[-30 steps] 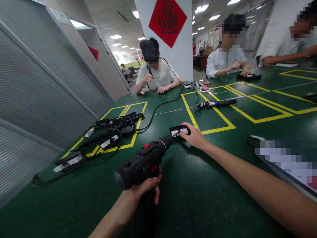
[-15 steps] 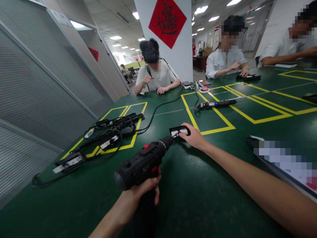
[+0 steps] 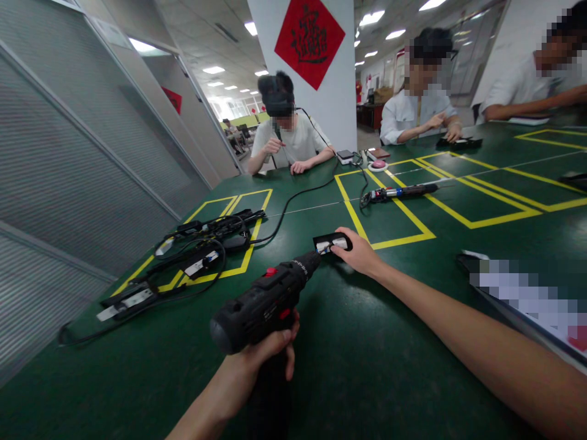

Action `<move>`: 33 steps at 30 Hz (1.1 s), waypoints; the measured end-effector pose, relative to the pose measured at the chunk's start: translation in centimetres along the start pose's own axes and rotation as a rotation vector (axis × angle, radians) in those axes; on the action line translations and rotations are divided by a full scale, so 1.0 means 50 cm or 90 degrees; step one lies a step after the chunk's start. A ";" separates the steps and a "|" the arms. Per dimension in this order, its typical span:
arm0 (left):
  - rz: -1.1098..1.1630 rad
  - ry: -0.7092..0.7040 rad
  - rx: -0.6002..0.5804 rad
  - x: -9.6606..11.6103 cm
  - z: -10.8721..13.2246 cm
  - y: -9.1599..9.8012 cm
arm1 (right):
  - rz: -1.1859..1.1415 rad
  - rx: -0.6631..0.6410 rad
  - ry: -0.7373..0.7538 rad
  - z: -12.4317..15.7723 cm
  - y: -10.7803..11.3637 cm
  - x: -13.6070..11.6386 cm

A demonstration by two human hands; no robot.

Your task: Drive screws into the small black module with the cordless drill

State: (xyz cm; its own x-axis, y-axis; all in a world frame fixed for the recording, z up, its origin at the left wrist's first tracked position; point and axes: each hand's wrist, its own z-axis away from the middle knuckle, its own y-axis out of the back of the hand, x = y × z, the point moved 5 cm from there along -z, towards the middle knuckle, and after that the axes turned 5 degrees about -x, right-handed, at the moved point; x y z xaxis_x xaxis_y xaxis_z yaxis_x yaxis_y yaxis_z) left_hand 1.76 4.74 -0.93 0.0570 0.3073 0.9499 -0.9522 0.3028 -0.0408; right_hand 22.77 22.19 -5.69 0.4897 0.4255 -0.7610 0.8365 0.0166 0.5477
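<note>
My left hand [image 3: 257, 366] is wrapped round the grip of a black cordless drill [image 3: 263, 299] with red buttons. The drill's nose points at a small black power adapter with a white label [image 3: 332, 242] lying on the green table [image 3: 367, 354]. My right hand [image 3: 360, 250] reaches out and holds that adapter down, fingers curled over its right end.
Several black adapters with cables [image 3: 192, 253] lie in a yellow-taped square at the left. A slim electric screwdriver [image 3: 397, 192] rests across another yellow square further back. A blurred tray [image 3: 527, 293] sits at the right. Three other people sit at the far side.
</note>
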 end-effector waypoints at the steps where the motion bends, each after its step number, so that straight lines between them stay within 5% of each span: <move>1: 0.001 0.002 0.000 -0.001 0.000 0.000 | 0.000 0.001 0.002 0.000 0.000 0.000; 33: -0.010 -0.002 -0.001 -0.002 -0.001 0.002 | 0.002 0.004 -0.001 0.000 -0.003 0.005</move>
State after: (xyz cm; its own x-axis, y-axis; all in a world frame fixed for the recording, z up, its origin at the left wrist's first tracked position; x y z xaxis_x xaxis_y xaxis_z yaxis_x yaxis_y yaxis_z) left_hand 1.66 4.81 -1.05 0.0712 0.2997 0.9514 -0.9505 0.3095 -0.0263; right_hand 22.79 22.29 -5.98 0.4929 0.4234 -0.7601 0.8367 0.0089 0.5476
